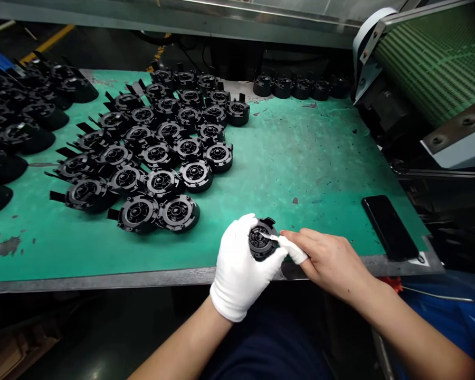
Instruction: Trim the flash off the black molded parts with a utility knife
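Two hands are working over the green surface (309, 158)'s near edge: I am gripping the black plastic part (262, 240), seemingly light and rigid, by its rim in my gloved left hand (241, 269) while my right hand (328, 261) is pinching a small blade (272, 237) against it.

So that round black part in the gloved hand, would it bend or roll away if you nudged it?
The round black part looks like rigid moulded plastic, so it probably stays stiff. The gloved left hand holds it alone, so it is likely light. The matching parts lie flat on the green table, so it would probably slide, not roll.
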The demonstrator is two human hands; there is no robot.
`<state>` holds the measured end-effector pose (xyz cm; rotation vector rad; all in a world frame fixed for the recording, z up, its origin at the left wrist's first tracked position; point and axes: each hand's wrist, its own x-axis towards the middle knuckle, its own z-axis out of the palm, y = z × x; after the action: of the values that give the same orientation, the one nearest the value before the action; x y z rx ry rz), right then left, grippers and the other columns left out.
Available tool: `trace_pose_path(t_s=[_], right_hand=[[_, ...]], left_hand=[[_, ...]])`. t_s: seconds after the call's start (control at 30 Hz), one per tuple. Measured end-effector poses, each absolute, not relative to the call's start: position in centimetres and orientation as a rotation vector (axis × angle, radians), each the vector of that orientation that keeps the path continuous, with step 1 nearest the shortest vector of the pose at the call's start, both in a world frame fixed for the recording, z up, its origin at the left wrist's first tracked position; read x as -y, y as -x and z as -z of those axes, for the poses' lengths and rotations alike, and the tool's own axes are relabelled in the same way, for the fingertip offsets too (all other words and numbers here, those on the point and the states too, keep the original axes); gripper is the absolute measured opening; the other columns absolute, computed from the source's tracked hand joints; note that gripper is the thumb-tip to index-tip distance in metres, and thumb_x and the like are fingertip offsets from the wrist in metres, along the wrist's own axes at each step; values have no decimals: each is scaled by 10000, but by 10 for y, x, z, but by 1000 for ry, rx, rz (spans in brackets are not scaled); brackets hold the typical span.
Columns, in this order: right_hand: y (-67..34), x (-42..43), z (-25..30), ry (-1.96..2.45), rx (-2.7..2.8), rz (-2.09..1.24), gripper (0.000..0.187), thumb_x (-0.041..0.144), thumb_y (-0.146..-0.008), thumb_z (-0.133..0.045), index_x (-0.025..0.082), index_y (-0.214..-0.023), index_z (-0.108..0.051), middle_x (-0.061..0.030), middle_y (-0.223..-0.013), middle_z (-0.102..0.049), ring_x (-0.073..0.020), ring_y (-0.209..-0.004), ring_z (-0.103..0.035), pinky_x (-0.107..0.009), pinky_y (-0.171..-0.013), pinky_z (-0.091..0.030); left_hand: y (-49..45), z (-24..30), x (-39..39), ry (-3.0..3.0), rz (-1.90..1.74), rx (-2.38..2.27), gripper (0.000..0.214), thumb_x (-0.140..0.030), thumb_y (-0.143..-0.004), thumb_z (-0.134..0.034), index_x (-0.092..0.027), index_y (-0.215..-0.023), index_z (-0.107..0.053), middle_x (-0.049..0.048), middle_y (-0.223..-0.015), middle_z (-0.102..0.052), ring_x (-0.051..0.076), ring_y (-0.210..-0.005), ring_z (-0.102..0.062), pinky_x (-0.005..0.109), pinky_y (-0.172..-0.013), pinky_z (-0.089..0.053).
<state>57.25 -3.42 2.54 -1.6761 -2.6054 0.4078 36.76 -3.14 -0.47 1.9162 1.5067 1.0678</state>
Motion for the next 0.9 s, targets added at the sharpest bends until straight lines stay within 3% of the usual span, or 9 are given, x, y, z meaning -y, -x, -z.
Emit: trace_pose_path(t_s=[0.43, 0.7, 0.9], right_hand=[[-570, 34, -25, 1640, 2636, -151, 435, 177, -934, -505, 261, -1344, -627, -6, -879, -674, -166, -740, -641, -311, -590, -386], [-573, 31, -30, 1622, 2654, -96, 451, 155, -914, -512, 246, -1338, -638, -9, -872, -675, -177, -718, -637, -322, -591, -381], [-577, 29, -32, 1593, 2620, -251, 421, 189, -951, -483, 244, -1341, -630, -29, -891, -706, -166, -739, -653, -284, -607, -422]], left_hand=[[-366, 6, 30, -1971, -1076, -1492, 479, -390, -812, -768, -242, -1196, -524, 100, -1206, -660, 290, -1174, -642, 494, -1055, -521], [-366, 13, 34, -1936, -1101, -1518, 607, -385, -793, -787, -190, -1284, -488, 145, -1288, -624, 293, -1244, -600, 491, -1102, -489], [-367, 14, 34, -1944, -1117, -1535, 648, -395, -776, -804, -181, -1294, -479, 153, -1308, -618, 284, -1233, -610, 479, -1094, -498]])
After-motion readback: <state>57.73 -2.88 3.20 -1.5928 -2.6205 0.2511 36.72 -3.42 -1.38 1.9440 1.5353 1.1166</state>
